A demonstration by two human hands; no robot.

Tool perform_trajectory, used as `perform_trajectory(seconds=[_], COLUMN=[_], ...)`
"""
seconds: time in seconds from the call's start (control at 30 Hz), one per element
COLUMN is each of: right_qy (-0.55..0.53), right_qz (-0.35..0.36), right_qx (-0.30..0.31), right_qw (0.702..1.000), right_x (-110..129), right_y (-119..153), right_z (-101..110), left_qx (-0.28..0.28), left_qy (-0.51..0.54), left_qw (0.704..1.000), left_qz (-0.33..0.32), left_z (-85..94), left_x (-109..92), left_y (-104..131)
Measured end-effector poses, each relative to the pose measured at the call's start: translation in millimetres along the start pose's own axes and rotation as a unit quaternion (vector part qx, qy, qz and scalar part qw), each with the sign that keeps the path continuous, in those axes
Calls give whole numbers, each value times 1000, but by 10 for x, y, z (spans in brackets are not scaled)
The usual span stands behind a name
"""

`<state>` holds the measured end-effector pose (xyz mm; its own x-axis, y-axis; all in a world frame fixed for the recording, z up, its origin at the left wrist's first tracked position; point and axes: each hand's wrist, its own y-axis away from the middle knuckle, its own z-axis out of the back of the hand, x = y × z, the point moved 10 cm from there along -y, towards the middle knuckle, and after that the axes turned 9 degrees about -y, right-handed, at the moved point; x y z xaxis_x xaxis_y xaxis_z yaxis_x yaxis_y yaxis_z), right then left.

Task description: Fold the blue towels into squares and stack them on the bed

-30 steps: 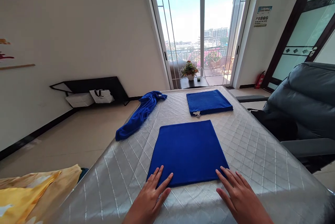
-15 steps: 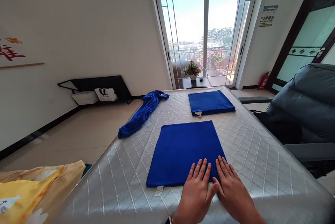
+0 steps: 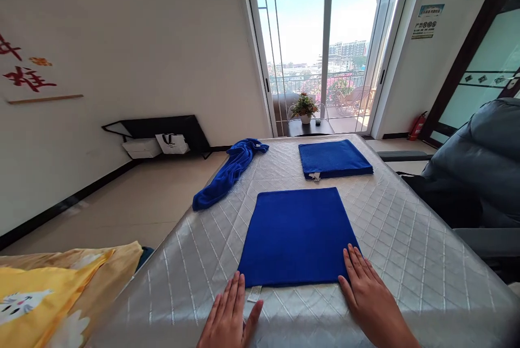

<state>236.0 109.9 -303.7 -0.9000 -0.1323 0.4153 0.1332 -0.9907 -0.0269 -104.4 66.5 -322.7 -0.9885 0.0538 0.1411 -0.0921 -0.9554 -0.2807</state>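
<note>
A blue cloth (image 3: 298, 237) lies flat and squared on the quilted silver mattress cover, with a white label (image 3: 254, 294) poking out at its near left corner. My left hand (image 3: 227, 313) rests at that corner, fingers stretched out and nothing in them. At the near right corner, my right hand (image 3: 368, 285) lies flat with its fingertips on the cloth's edge. Beyond it sits a neat stack of folded blue cloths (image 3: 335, 157), labels showing at its front. A crumpled blue cloth (image 3: 229, 174) is bunched along the left edge of the bed.
The silver quilted surface (image 3: 414, 261) spreads under the cloths. A yellow pillow (image 3: 36, 299) is at the lower left, and a dark padded chair (image 3: 479, 163) stands along the right. A potted plant (image 3: 304, 107) sits on a small table by the sliding door.
My left hand has moved left from the cloth's near right part to its near left corner. The right hand stays at the right corner. The view has turned slightly left.
</note>
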Motion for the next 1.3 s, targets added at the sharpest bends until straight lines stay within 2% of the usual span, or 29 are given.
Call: perform_trajectory(seconds=[0.1,0.2,0.27,0.37,0.43,0.47,0.5,0.57,0.67,0.73,0.8,0.93,1.03,1.1,1.17,1.3], right_qy=[19,36,46,59,64,62,57,46,38,36,32,31,47,57,63,70], right_qz=[5,23,34,28,6,-3,-10,-13,-19,-26,-30,-31,-37,-34,-22,-6], right_qx=[12,11,-7,-17,1,13,22,32,35,36,36,41,45,53,72,104], right_qw=[1000,999,998,998,998,998,998,998,998,998,998,998,997,996,995,992], right_x=[-37,10,86,159,126,97,67,21,-22,-33,-27,6,17,23,35,44], right_y=[-17,-178,-372,-666,-781,-804,-809,-787,-747,-742,-751,-763,-747,-737,-754,-983], right_z=[23,203,348,390,273,198,128,33,3,22,45,41,34,47,74,208], left_qx=[18,16,-10,-22,-1,15,31,53,52,44,40,51,65,68,61,67], left_qy=[5,24,53,111,137,143,146,144,134,123,107,61,40,43,50,38], left_qw=[1000,999,998,981,962,955,952,952,956,961,972,992,996,997,997,997], left_qz=[18,22,-17,-157,-237,-258,-269,-266,-257,-243,-206,-101,-40,-12,-2,-24], left_z=[89,379,647,898,874,809,724,548,379,311,232,48,-55,-92,-96,-70], left_x=[64,-111,-445,-1222,-1689,-1855,-1973,-2070,-1975,-1765,-1431,-628,-223,-102,-70,-72], left_y=[-33,-311,-631,-1118,-1347,-1432,-1497,-1569,-1536,-1471,-1411,-1278,-1170,-1121,-1103,-1147])
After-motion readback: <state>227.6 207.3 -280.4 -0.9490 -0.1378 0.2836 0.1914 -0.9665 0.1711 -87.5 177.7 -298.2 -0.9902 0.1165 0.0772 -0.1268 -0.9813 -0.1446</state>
